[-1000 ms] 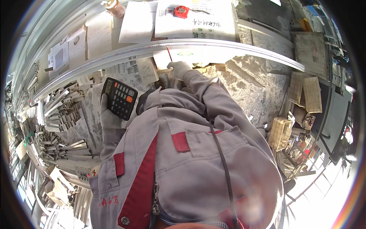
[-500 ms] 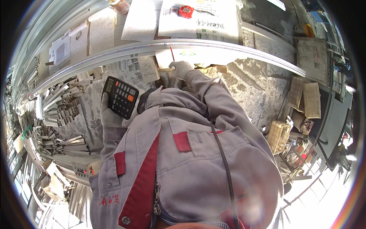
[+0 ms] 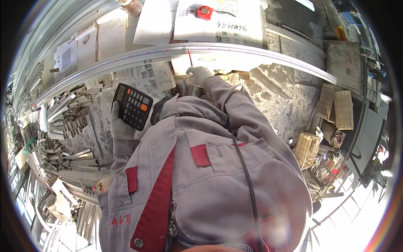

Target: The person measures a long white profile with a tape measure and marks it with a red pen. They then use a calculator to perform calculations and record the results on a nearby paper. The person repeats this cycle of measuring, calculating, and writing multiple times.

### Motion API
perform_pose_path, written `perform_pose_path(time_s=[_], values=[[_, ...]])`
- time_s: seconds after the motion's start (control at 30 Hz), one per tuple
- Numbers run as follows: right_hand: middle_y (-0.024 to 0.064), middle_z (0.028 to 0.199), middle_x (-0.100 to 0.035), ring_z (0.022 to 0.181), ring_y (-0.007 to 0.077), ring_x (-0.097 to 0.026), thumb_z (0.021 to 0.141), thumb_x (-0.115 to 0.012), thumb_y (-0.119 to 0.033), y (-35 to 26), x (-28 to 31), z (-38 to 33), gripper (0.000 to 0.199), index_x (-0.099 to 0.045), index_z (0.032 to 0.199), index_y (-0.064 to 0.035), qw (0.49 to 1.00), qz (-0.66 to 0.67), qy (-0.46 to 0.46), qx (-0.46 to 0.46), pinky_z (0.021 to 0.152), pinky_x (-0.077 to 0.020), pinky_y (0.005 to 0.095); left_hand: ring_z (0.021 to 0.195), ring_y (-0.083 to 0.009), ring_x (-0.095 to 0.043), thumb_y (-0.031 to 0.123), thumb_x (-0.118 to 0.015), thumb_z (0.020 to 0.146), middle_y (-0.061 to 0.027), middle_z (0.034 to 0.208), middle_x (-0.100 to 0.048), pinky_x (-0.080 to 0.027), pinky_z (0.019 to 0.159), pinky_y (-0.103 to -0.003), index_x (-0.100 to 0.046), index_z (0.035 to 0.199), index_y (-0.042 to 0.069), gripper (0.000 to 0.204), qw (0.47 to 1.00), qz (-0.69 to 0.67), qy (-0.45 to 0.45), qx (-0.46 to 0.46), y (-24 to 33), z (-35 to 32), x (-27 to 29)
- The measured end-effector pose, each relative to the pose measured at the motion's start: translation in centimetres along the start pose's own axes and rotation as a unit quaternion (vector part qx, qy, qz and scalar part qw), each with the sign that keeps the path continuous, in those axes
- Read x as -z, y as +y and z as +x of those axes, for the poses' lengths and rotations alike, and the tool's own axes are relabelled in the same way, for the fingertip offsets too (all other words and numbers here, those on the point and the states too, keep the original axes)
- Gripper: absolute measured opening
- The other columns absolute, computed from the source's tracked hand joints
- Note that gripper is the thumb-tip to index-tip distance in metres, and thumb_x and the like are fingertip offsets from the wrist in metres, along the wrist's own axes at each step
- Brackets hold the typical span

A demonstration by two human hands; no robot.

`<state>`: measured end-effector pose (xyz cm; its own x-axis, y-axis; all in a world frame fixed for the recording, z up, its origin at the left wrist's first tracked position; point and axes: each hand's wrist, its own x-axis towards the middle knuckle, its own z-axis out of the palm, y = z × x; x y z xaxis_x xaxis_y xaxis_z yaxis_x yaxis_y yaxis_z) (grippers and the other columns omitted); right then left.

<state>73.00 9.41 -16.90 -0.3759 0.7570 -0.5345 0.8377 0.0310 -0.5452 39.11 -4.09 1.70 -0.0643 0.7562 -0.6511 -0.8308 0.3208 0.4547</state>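
Note:
My left hand (image 3: 120,126), in a pale glove, is closed on a black calculator (image 3: 133,110) with grey and orange keys, tilted beside my jacket. Its fingers are mostly behind the calculator. My right hand (image 3: 201,76), also gloved, pinches a thin red pen (image 3: 190,57) that points away from me. The pen's tip meets or overlaps the long metal bar (image 3: 235,49) with a measuring scale along it; whether it touches, I cannot tell. White paper sheets lie under and beyond the bar.
A red tape measure (image 3: 205,12) rests on a printed white sheet (image 3: 222,31). Stacks of cut metal profiles (image 3: 69,113) fill the left side. Wicker-like baskets (image 3: 306,150) and a grey box (image 3: 343,67) stand at the right. A jar (image 3: 132,7) sits at the far edge.
Almost nothing differs. The red pen has shifted very slightly in my right hand; the calculator stays in my left hand.

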Motion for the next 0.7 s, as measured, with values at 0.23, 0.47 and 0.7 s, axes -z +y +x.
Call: perform_pose_path(time_s=[0.23, 0.47, 0.7], values=[[0.0212, 0.113, -0.079, 0.106, 0.0388, -0.076, 0.098, -0.063, -0.023, 0.0, -0.1, -0.5, 0.039, -0.073, 0.136, -0.024, 1.0, 0.0, 0.005, -0.009, 0.097, -0.0595, 0.0467, 0.111, -0.0281, -0.076, 0.041, -0.06, 0.11, -0.0121, 0.127, -0.077, -0.064, 0.098, -0.048, -0.068, 0.137, 0.006, 0.044, 0.999, 0.024, 0.035, -0.016, -0.2, 0.0, -0.7], [0.0222, 0.106, -0.079, 0.101, 0.0392, -0.076, 0.099, -0.06, -0.013, 0.0, -0.1, -1.3, 0.042, -0.07, 0.139, -0.0207, 0.998, 0.053, 0.042, 0.0, 0.094, -0.0601, 0.0461, 0.108, -0.0271, -0.076, 0.04, -0.061, 0.11, -0.0119, 0.125, -0.077, -0.064, 0.097, -0.045, -0.071, 0.134, 0.006, 0.043, 0.999, 0.021, 0.04, -0.018, -0.5, -0.2, -1.2], [0.0192, 0.12, -0.075, 0.113, 0.0362, -0.073, 0.094, -0.069, -0.011, -0.2, 0.0, -2.4, 0.045, -0.07, 0.139, -0.0184, 0.997, 0.042, 0.051, 0.027, 0.101, -0.0577, 0.0446, 0.11, -0.0264, -0.076, 0.04, -0.06, 0.11, -0.0118, 0.126, -0.077, -0.063, 0.097, -0.044, -0.07, 0.136, 0.006, 0.044, 0.999, 0.043, 0.028, -0.01, 0.1, 0.6, 0.2]])
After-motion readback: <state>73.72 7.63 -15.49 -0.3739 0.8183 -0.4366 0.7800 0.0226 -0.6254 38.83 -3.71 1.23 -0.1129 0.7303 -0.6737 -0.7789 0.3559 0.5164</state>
